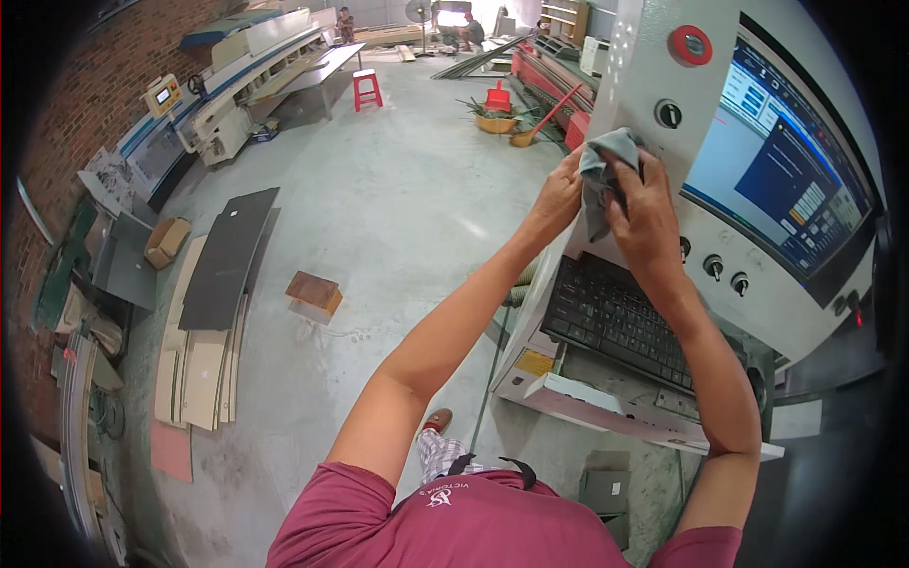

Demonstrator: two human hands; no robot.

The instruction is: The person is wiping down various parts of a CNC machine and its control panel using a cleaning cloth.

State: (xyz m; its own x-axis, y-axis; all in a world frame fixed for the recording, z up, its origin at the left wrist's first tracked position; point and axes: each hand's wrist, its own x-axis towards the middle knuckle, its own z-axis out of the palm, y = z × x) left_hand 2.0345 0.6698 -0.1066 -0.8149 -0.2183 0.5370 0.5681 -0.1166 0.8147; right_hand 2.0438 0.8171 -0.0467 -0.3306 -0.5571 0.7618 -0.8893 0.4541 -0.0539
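A grey cloth (pixel 614 147) is pressed against the white control cabinet (pixel 636 95), near its left edge and below a black rotary switch (pixel 668 115). My right hand (pixel 646 210) grips the cloth, with fingers bent over it and a loose end hanging below. My left hand (pixel 559 201) is at the cloth's left side by the cabinet edge, its fingers curled and partly hidden. Under my right forearm lies a black keyboard (pixel 615 317) on a pull-out shelf. To the right of my hands is a lit screen (pixel 781 161) set in the cabinet.
A red button (pixel 690 44) and several knobs (pixel 713 267) stick out of the panel. On the floor at left lie stacked boards (pixel 222 260) and a brown block (pixel 314 293). Farther off are a red stool (pixel 367 90), a long machine (pixel 256 80), basins (pixel 496 121) and people (pixel 471 30).
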